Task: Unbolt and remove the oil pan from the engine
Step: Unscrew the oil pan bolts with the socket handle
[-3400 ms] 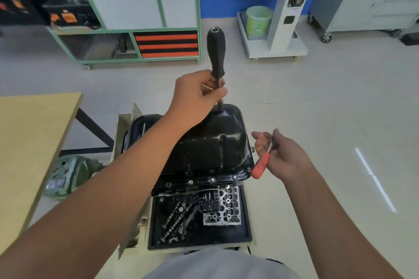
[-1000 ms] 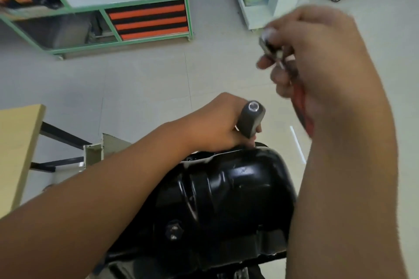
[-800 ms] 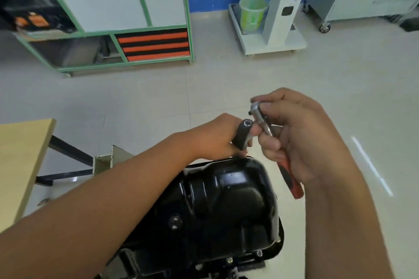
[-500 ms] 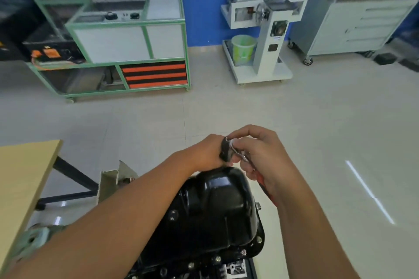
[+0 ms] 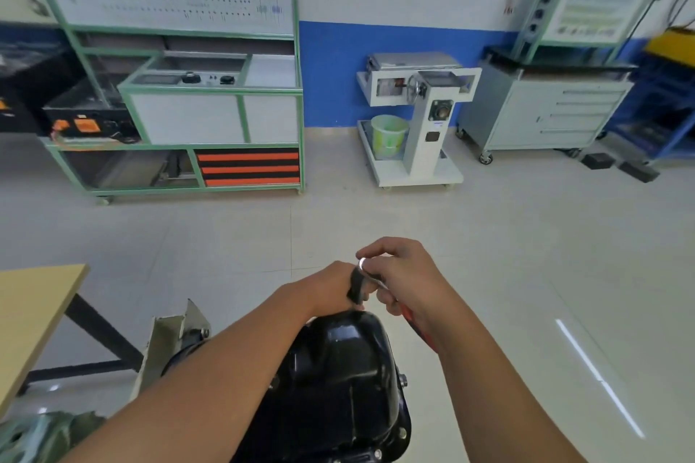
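The glossy black oil pan (image 5: 338, 383) sits on the engine at the bottom centre, with bolt heads showing along its right flange. My left hand (image 5: 325, 288) grips the black handle of a driver (image 5: 356, 288) that stands upright at the pan's far edge. My right hand (image 5: 404, 282) holds a red-handled ratchet (image 5: 415, 323), its shiny metal head pressed against the top of the black handle. The driver's shaft and tip are hidden behind my left hand and the pan.
A wooden tabletop (image 5: 34, 316) lies at the left. A green part (image 5: 41, 436) sits at the bottom left beside a metal bracket (image 5: 169, 346). Across the tiled floor stand a green-framed bench (image 5: 195, 116), a white machine with a green bucket (image 5: 389, 135), and a grey drawer cabinet (image 5: 545, 113).
My view has tilted up and pulled back from the pan. My right hand brought the ratchet head from the air onto the top of the black handle, which my left hand keeps gripping.
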Available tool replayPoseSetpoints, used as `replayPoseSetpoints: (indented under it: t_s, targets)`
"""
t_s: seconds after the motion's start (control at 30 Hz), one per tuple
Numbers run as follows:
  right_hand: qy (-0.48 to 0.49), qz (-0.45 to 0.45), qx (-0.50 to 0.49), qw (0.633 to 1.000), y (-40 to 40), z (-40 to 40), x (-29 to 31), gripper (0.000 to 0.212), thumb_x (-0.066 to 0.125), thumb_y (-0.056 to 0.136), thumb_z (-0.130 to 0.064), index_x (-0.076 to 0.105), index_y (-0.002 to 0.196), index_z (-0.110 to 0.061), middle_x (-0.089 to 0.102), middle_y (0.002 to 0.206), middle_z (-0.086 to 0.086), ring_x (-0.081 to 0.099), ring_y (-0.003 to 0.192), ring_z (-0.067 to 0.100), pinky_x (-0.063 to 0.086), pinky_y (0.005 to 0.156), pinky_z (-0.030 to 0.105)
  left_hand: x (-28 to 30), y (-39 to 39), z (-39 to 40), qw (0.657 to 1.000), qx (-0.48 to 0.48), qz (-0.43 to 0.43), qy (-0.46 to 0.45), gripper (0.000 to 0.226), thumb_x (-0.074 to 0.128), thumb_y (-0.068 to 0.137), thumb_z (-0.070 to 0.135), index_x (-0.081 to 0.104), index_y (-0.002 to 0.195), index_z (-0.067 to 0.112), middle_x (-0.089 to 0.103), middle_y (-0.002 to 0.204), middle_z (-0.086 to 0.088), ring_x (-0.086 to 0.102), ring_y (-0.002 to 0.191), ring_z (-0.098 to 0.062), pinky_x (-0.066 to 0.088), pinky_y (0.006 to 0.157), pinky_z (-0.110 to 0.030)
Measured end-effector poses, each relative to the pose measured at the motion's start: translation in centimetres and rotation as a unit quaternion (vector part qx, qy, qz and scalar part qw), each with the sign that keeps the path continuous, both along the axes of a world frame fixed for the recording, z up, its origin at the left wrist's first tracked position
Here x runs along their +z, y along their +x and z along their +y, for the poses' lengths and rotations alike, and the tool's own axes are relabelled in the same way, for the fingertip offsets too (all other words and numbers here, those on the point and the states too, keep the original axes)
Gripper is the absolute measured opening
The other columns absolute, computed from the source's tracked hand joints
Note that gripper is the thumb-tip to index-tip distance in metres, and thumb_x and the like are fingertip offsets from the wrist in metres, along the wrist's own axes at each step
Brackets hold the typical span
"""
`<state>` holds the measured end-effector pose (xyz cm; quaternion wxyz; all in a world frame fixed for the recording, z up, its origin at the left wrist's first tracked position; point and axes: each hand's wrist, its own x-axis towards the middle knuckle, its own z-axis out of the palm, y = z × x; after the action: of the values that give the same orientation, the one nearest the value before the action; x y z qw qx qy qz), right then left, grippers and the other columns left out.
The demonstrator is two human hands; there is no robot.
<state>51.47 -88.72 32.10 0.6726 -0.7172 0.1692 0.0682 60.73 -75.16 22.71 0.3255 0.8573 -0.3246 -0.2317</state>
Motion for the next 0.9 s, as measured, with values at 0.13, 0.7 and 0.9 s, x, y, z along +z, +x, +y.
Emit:
replayPoseSetpoints:
  t_s: [0.13, 0.7, 0.9]
  targets:
    - [-0.016, 0.002, 0.002, 1.0, 0.7, 0.1, 0.4, 0.018, 0.061, 0.087, -0.006, 0.076, 0.088, -0.017, 0.058, 0.057, 0.007, 0.037, 0.047, 0.018, 0.024, 0.046, 0.025, -0.2, 0.2, -0.1, 1.0, -0.001, -0.001, 0.011, 0.033, 0.073, 0.083, 0.01, 0.055, 0.067, 0.033, 0.056, 0.068, 0.007, 0.054, 0.066, -0.009, 0.05, 0.066, -0.033]
    - [-0.071, 0.069, 0.085, 0.991, 2.1, -0.7, 1.7, 0.017, 0.055, 0.084, -0.007, 0.067, 0.096, -0.013, 0.064, 0.07, 0.018, 0.032, 0.044, 0.017, 0.019, 0.046, 0.023, -0.7, 0.2, 0.5, 1.0, 0.004, 0.017, -0.018, 0.011, 0.07, 0.085, 0.009, 0.06, 0.088, 0.004, 0.056, 0.077, 0.002, 0.053, 0.072, -0.01, 0.053, 0.078, -0.039]
    - [-0.032, 0.076, 0.051, 0.995, 2.3, 0.2, 1.4, 0.02, 0.05, 0.083, 0.0, 0.065, 0.089, -0.012, 0.059, 0.062, 0.017, 0.032, 0.037, 0.016, 0.017, 0.047, 0.021, -0.4, 0.0, 0.8, 0.999, 0.019, 0.03, -0.014, 0.011, 0.069, 0.086, 0.012, 0.063, 0.093, 0.006, 0.061, 0.083, -0.004, 0.058, 0.077, -0.014, 0.056, 0.085, -0.044]
